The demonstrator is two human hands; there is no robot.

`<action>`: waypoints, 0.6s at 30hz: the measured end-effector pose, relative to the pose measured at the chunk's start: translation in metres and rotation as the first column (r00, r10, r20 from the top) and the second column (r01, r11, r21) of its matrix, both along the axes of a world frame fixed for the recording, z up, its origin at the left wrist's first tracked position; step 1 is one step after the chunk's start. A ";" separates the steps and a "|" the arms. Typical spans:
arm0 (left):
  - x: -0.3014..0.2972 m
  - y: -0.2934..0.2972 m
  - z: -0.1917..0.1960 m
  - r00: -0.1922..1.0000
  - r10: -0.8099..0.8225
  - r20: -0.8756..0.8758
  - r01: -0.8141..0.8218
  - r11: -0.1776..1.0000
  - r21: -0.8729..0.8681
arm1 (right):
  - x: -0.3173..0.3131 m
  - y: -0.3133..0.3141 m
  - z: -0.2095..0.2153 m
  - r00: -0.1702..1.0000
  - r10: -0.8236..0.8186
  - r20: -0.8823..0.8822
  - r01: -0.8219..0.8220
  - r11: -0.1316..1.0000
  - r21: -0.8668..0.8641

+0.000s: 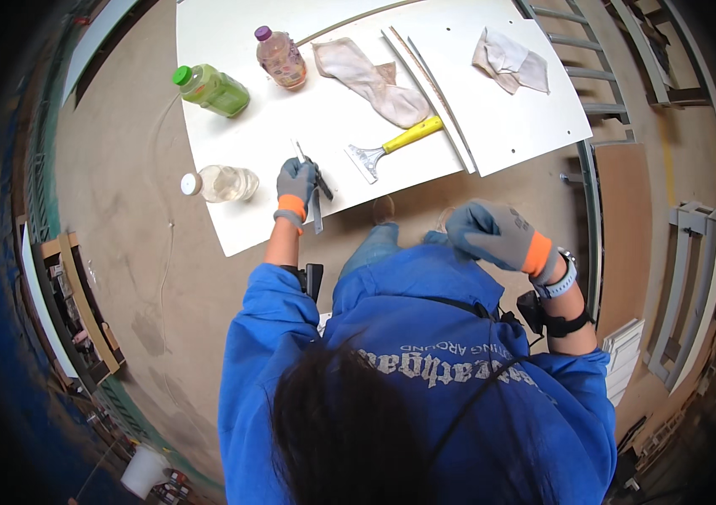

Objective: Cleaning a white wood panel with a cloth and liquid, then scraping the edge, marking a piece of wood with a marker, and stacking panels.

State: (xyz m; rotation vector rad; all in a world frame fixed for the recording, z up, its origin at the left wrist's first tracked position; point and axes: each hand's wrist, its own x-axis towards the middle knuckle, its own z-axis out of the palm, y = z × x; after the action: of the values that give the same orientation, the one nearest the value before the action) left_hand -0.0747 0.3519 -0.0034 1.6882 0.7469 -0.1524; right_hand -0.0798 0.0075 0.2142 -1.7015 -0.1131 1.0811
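My left hand (296, 182), in a grey glove with an orange cuff, rests on the white panel (248, 227) near its front edge and grips a thin dark-handled tool (317, 187) whose blade points away from me. My right hand (497, 236), gloved the same way, hovers above my lap with curled fingers and holds nothing that I can see. A scraper with a yellow handle (391, 145) lies on the panel just right of my left hand.
On the panel stand or lie a green-capped bottle (213, 89), a purple-capped bottle (280, 57), a clear bottle on its side (221, 183) and a crumpled rag (370, 80). Another rag (509, 61) lies on a second white panel (535, 126). A white bucket (146, 471) stands at lower left.
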 end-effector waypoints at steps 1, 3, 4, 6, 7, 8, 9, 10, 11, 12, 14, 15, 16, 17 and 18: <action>0.005 0.000 0.018 0.990 0.123 0.066 -0.096 0.941 -0.325 | 0.001 0.003 -0.014 1.000 -0.005 0.007 0.005 1.000 0.004; 0.007 -0.010 0.055 0.981 0.139 0.137 -0.050 0.857 -0.512 | 0.000 0.010 -0.050 0.973 -0.113 0.200 0.091 0.989 0.113; 0.009 -0.014 0.072 0.969 0.078 0.236 0.106 0.728 -0.678 | 0.004 0.027 -0.039 0.973 -0.143 0.183 0.133 0.989 0.067; 0.011 -0.040 0.119 0.933 0.009 0.360 0.301 0.527 -0.795 | 0.004 0.051 -0.034 0.948 -0.202 0.247 0.183 0.978 0.098; 0.008 -0.057 0.147 0.927 -0.012 0.374 0.329 0.503 -0.799 | 0.005 0.058 -0.030 0.924 -0.248 0.292 0.222 0.968 0.119; 0.005 -0.069 0.164 0.901 -0.060 0.430 0.397 0.511 -0.762 | 0.006 0.064 -0.031 0.941 -0.219 0.258 0.182 0.970 0.161; 0.004 -0.079 0.176 0.869 -0.137 0.475 0.470 0.529 -0.707 | 0.006 0.066 -0.034 0.954 -0.199 0.226 0.155 0.968 0.199; 0.004 -0.087 0.187 0.842 -0.207 0.499 0.517 0.578 -0.632 | 0.004 0.070 -0.035 0.948 -0.223 0.227 0.154 0.946 0.285; 0.004 -0.095 0.195 0.811 -0.278 0.516 0.562 0.618 -0.551 | 0.001 0.066 -0.028 0.950 -0.244 0.194 0.183 0.941 0.286; 0.005 -0.102 0.202 0.795 -0.316 0.518 0.579 0.651 -0.492 | -0.002 0.060 -0.016 0.953 -0.275 0.123 0.226 0.923 0.312; 0.008 -0.115 0.216 0.794 -0.378 0.476 0.590 0.667 -0.454 | -0.010 0.045 -0.006 0.940 -0.337 0.055 0.299 0.891 0.343; 0.009 -0.120 0.222 0.807 -0.413 0.422 0.578 0.700 -0.419 | -0.015 0.036 -0.003 0.925 -0.380 -0.019 0.351 0.834 0.426; 0.015 -0.121 0.220 0.801 -0.447 0.398 0.590 0.701 -0.401 | -0.021 0.028 -0.001 0.904 -0.418 -0.096 0.406 0.764 0.502; 0.015 -0.134 0.219 0.802 -0.315 0.507 0.574 0.640 -0.511 | -0.024 0.021 0.004 0.886 -0.453 -0.094 0.436 0.748 0.500; 0.018 -0.139 0.222 0.794 -0.315 0.521 0.587 0.619 -0.521 | -0.028 0.013 0.012 0.837 -0.525 -0.154 0.526 0.695 0.491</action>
State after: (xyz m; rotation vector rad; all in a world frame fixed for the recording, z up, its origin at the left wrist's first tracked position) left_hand -0.0570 0.2127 0.2185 1.1105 -0.0915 -0.3922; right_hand -0.1082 0.0208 0.2262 -1.1280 0.0844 0.5412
